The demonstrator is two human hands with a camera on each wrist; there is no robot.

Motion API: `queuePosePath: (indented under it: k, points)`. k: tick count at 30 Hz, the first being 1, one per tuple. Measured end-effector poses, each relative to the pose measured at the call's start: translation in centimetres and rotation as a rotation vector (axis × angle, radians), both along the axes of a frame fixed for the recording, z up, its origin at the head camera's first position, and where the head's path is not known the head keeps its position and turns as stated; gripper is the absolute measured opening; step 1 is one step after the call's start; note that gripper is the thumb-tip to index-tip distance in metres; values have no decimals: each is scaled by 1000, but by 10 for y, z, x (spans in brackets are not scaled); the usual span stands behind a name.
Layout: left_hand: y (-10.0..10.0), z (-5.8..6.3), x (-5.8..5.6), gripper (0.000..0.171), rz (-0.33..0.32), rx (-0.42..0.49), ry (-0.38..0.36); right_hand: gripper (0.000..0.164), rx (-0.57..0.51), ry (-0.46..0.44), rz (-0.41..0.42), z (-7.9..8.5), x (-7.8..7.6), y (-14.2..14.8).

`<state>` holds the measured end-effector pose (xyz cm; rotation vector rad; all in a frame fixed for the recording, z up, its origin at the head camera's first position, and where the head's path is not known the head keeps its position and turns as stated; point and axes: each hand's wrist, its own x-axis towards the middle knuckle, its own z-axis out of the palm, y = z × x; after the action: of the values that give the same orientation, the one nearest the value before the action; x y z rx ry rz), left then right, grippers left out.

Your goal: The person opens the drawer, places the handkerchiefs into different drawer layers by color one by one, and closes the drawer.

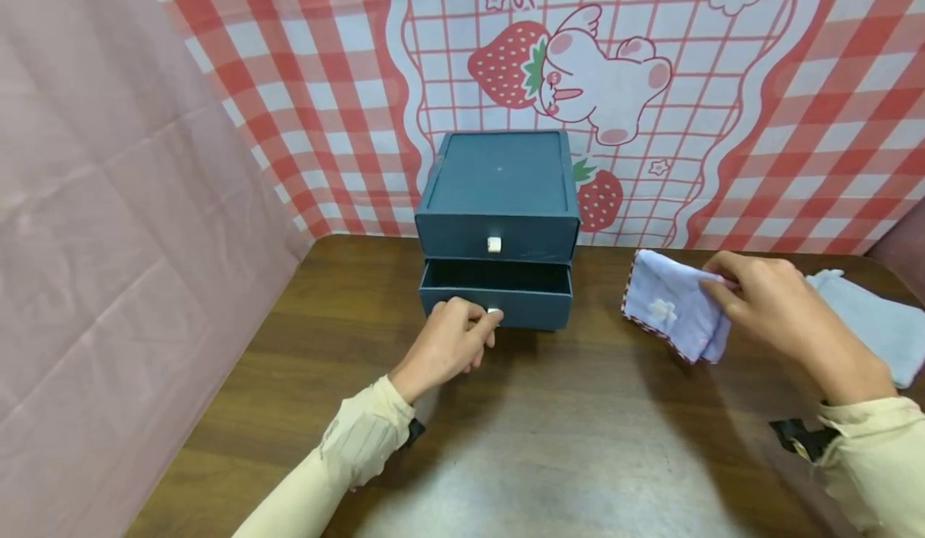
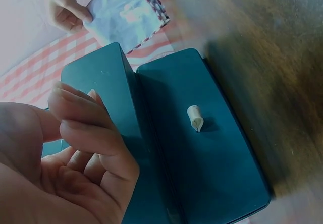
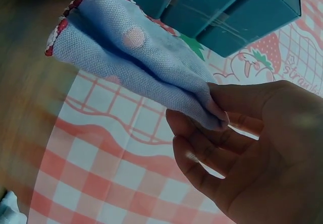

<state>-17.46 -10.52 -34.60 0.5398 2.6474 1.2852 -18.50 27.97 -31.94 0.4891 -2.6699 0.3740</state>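
A blue-green drawer cabinet point(image 1: 499, 177) stands against the back cloth. One of its drawers point(image 1: 531, 305) is pulled partly out, and its inside looks dark. My left hand point(image 1: 448, 337) is at that drawer's white knob point(image 1: 494, 311), gripping it with curled fingers; the fingers partly hide the knob. In the left wrist view, a lower drawer front point(image 2: 202, 163) carries another knob point(image 2: 195, 117). To the right, my right hand point(image 1: 784, 305) pinches a corner of a folded lavender towel point(image 1: 672, 305) between thumb and fingers. The towel has a white flower and red-and-white edging.
A pale blue cloth point(image 1: 870, 321) lies on the wooden table point(image 1: 549, 458) at the right, beyond my right hand. Behind the cabinet hangs a checked strawberry-print cloth point(image 1: 325, 80). A pink curtain point(image 1: 108, 241) borders the left side.
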Motion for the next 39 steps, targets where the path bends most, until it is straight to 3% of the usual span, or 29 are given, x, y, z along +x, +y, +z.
queuePosePath:
  k: [10,39]
  points:
    - [-2,0,11,41,-7,13,-15,8,2,47,15,7,5,-5]
    - [-7,-9,38,41,-22,35,32,11,22,162,42,30,25,-19]
